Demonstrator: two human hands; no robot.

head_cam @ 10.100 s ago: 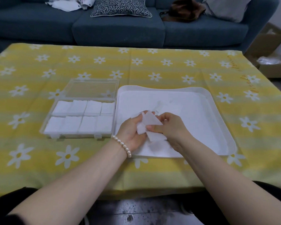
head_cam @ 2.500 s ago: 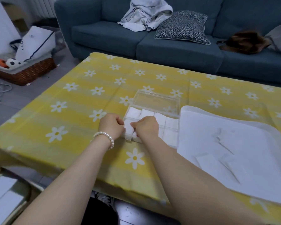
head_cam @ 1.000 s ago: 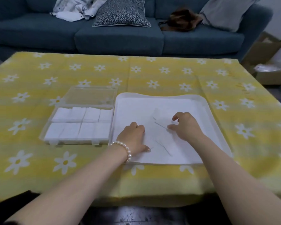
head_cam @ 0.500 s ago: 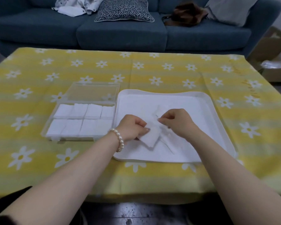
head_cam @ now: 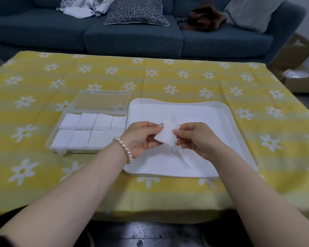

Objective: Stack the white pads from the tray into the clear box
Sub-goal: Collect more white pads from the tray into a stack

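Note:
Both hands hold a small stack of white pads (head_cam: 166, 134) lifted above the white tray (head_cam: 239, 139). My left hand (head_cam: 141, 138) pinches its left edge and my right hand (head_cam: 196, 139) pinches its right edge. A few thin pads (head_cam: 183, 157) still lie flat on the tray under my hands, hard to tell apart from the white bottom. To the left of the tray stands the clear box (head_cam: 61, 139), lid (head_cam: 100, 101) folded back, its two rows of compartments filled with white pads (head_cam: 89, 120).
The table wears a yellow cloth with white daisies (head_cam: 185, 77). A blue sofa (head_cam: 132, 38) with cushions and clothes runs behind it. Cardboard boxes (head_cam: 298, 81) sit on the floor at the right.
Over the last second my hands went from resting on the tray to gathering pads and lifting them as one stack. Earlier both hands were at the clear box.

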